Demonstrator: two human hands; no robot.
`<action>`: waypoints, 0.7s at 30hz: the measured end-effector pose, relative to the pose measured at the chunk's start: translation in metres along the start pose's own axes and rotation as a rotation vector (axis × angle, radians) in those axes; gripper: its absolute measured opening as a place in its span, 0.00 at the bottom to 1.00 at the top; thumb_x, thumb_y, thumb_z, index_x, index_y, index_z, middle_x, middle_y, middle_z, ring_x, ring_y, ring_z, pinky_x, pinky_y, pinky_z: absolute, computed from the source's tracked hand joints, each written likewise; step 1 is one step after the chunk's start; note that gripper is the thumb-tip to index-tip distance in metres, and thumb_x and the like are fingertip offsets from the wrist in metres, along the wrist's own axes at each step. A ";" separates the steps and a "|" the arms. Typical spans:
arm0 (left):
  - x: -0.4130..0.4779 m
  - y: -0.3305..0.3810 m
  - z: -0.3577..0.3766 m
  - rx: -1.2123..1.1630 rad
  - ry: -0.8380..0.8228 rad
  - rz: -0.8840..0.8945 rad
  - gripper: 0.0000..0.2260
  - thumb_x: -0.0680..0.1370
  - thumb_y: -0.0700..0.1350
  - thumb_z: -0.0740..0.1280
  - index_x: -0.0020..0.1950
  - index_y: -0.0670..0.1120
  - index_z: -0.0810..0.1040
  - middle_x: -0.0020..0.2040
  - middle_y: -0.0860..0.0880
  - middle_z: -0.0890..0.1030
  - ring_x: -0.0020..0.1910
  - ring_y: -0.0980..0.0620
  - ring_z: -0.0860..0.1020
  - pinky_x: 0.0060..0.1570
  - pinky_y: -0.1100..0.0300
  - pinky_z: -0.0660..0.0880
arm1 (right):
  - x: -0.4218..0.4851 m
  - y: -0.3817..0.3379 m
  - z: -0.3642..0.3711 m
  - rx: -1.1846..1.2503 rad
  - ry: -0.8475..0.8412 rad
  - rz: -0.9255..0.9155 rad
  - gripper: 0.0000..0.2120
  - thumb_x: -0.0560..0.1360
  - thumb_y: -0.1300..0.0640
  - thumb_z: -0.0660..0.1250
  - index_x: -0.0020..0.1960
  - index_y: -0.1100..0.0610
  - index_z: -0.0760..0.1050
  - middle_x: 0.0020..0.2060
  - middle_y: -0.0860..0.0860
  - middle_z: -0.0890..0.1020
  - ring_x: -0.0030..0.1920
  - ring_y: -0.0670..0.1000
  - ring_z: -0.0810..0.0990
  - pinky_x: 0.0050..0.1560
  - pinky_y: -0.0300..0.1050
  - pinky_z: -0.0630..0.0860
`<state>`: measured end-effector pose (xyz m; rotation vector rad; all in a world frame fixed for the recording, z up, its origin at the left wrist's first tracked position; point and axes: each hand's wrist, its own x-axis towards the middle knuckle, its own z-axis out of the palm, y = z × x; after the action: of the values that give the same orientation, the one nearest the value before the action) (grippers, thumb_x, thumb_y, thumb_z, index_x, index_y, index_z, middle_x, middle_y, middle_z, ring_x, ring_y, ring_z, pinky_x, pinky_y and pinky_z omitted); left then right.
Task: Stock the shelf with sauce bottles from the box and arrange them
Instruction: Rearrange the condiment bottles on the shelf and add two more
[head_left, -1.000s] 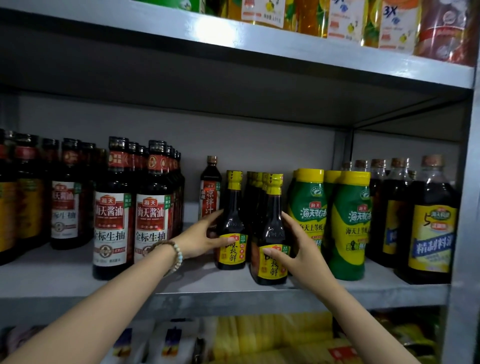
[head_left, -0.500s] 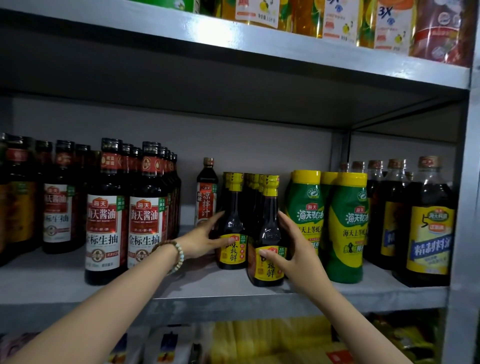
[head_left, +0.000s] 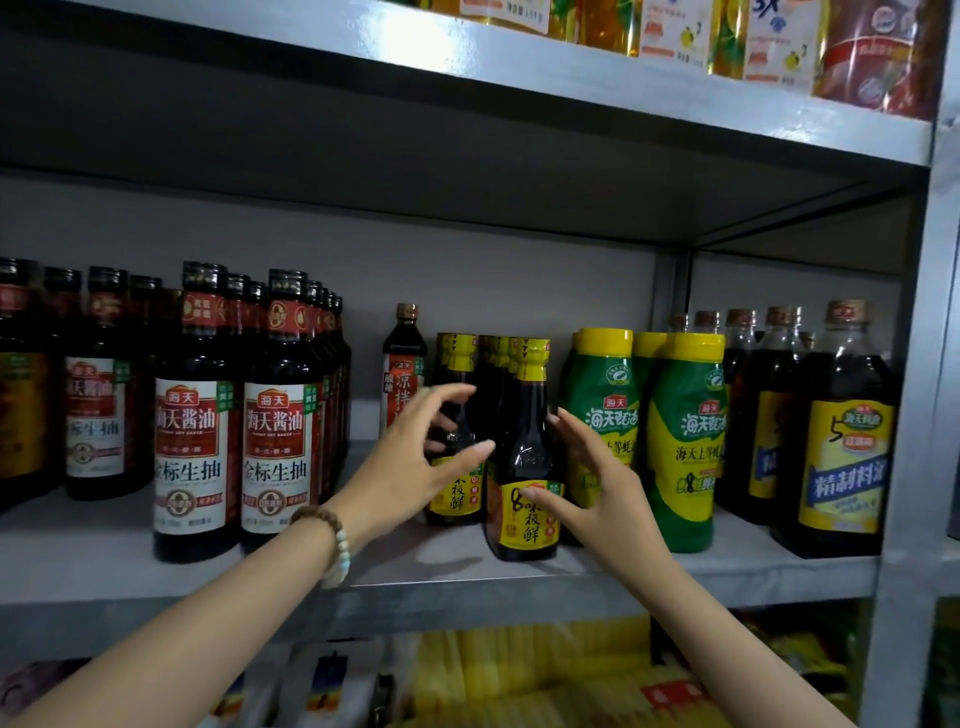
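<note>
Two rows of small dark sauce bottles with yellow caps and yellow labels stand on the grey shelf (head_left: 467, 577). The front bottle of the right row (head_left: 527, 457) stands nearest the shelf edge. The front bottle of the left row (head_left: 457, 493) is partly hidden by my left hand (head_left: 415, 462), which hovers before it with fingers spread and holds nothing. Just right of the right-row bottle, my right hand (head_left: 597, 483) is open too, fingers apart and off the glass. No box is in view.
Tall red-labelled soy sauce bottles (head_left: 278, 415) fill the shelf's left part. A slim dark bottle (head_left: 404, 364) stands behind my left hand. Green-and-yellow squeeze bottles (head_left: 685, 447) and large dark bottles (head_left: 844, 441) stand to the right. A grey upright (head_left: 914, 415) bounds the right side.
Both hands have let go of the two front yellow-capped bottles and pulled back slightly with fingers spread. The bottles stay standing on the shelf.
</note>
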<state>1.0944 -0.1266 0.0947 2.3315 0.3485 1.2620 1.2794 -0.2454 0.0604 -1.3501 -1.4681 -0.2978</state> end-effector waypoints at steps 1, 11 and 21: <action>-0.001 0.002 0.003 -0.015 -0.068 -0.028 0.31 0.68 0.63 0.67 0.69 0.61 0.62 0.65 0.63 0.67 0.57 0.64 0.72 0.52 0.66 0.74 | -0.001 0.002 -0.003 -0.017 0.007 -0.016 0.40 0.65 0.42 0.73 0.73 0.47 0.63 0.65 0.41 0.74 0.65 0.37 0.71 0.64 0.33 0.69; 0.007 -0.009 0.029 -0.084 -0.238 -0.161 0.35 0.67 0.54 0.74 0.71 0.57 0.65 0.64 0.62 0.70 0.43 0.58 0.82 0.42 0.66 0.78 | -0.004 0.020 -0.017 -0.149 -0.102 0.078 0.38 0.60 0.31 0.67 0.68 0.40 0.69 0.29 0.45 0.73 0.30 0.43 0.69 0.35 0.50 0.73; 0.012 -0.014 0.036 -0.086 -0.243 -0.160 0.34 0.67 0.55 0.75 0.71 0.58 0.65 0.66 0.60 0.70 0.37 0.57 0.80 0.43 0.62 0.78 | -0.003 0.028 -0.016 0.003 -0.105 0.118 0.34 0.64 0.45 0.75 0.69 0.44 0.70 0.28 0.46 0.76 0.30 0.42 0.71 0.34 0.42 0.73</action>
<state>1.1312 -0.1194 0.0785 2.3002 0.3829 0.8902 1.3101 -0.2506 0.0519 -1.4620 -1.4667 -0.1506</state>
